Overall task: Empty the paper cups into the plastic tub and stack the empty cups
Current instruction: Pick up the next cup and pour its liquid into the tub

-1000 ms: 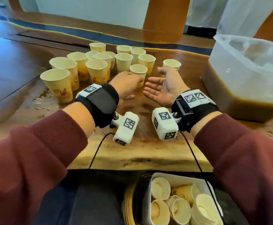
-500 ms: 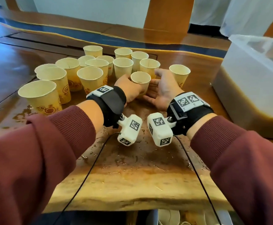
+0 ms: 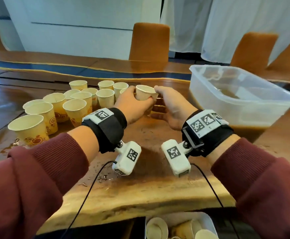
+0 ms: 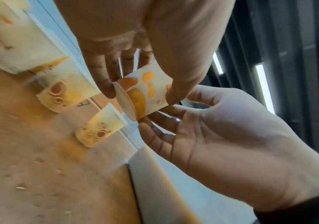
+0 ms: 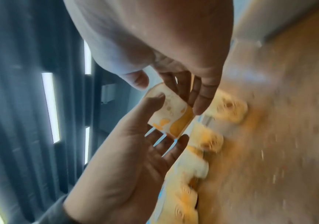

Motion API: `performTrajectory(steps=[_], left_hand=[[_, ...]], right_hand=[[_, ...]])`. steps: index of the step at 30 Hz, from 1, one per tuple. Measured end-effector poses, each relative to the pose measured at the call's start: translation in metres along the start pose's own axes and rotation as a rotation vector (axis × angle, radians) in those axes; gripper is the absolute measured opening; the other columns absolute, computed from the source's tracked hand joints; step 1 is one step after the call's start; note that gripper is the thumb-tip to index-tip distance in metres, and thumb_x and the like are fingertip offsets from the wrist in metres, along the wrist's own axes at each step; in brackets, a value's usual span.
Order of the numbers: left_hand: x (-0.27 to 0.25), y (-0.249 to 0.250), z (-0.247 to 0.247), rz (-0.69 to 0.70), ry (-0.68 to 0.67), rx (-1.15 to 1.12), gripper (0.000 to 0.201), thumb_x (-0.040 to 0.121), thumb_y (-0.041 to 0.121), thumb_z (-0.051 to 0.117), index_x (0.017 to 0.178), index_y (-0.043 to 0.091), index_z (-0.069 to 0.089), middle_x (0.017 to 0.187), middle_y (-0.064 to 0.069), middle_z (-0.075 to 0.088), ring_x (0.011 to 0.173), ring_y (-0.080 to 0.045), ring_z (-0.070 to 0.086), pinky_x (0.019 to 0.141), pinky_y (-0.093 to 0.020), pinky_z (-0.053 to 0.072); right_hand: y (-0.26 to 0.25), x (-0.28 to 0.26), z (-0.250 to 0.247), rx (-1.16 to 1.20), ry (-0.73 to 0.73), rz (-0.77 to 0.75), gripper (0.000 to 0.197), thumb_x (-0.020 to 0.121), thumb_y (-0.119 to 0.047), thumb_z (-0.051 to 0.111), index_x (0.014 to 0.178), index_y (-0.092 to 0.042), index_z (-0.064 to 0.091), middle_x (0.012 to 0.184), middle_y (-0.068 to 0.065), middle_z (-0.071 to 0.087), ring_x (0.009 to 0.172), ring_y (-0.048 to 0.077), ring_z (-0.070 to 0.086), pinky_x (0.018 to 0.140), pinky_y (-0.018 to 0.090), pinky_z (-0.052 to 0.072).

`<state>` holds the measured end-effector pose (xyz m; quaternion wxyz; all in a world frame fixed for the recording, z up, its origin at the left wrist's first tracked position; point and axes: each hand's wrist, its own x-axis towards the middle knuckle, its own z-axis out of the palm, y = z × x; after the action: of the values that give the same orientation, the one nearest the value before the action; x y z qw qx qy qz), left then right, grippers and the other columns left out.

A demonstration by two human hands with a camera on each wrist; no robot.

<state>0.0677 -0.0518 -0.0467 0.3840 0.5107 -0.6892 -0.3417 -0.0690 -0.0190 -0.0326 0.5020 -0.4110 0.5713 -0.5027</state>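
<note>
A small paper cup (image 3: pixel 143 94) with orange print is held above the wooden table (image 3: pixel 140 192) between both hands. My left hand (image 3: pixel 135 104) grips it from the left, thumb and fingers round its wall (image 4: pixel 145 92). My right hand (image 3: pixel 168 107) meets it from the right, thumb at the rim and fingers under its lower side (image 5: pixel 171 115). Several more paper cups (image 3: pixel 75 107) stand clustered to the left. The clear plastic tub (image 3: pixel 209 100) sits at the right, holding brown liquid.
The tabletop is wet, with spills and bits near the cups (image 3: pixel 13 144). A white bin (image 3: pixel 147 219) with used cups sits below the table's front edge. Orange chairs (image 3: pixel 149 42) stand behind the table. Cables run from the wrist cameras over the edge.
Both hands have closed in on one cup from the group's right side and lifted it off the table. My head has tilted up, showing more of the tub and chairs.
</note>
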Motion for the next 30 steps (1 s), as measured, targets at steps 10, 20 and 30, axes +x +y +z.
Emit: performTrajectory(steps=[10,20,30], left_hand=[[-0.018,0.113,0.052,0.175,-0.096,-0.147,0.042,0.087,0.047,0.075,0.117,0.027,0.054,0.104,0.013,0.064,0.093,-0.002,0.061,0.075,-0.022,0.055],[-0.001,0.158,0.110,0.196,-0.140,-0.174,0.049,0.080,0.052,0.080,0.115,0.023,0.063,0.105,0.004,0.072,0.096,-0.015,0.069,0.089,-0.041,0.060],[0.018,0.157,0.132,0.265,-0.161,-0.074,0.039,0.086,0.043,0.078,0.113,0.027,0.055,0.102,0.011,0.065,0.093,-0.004,0.062,0.074,-0.022,0.051]], right_hand=[[-0.080,-0.060,-0.148,-0.596,0.222,-0.344,0.039,0.103,-0.038,0.054,0.101,-0.006,0.077,0.098,0.012,0.078,0.083,0.022,0.070,0.080,0.035,0.053],[-0.059,-0.030,-0.257,-1.171,0.567,0.050,0.065,0.100,-0.052,0.038,0.155,-0.017,0.039,0.155,0.019,0.043,0.142,0.044,0.039,0.117,0.052,0.032],[-0.053,-0.005,-0.281,-1.164,0.637,0.171,0.082,0.082,-0.058,0.044,0.149,-0.011,0.048,0.144,0.021,0.054,0.124,0.043,0.056,0.100,0.048,0.047]])
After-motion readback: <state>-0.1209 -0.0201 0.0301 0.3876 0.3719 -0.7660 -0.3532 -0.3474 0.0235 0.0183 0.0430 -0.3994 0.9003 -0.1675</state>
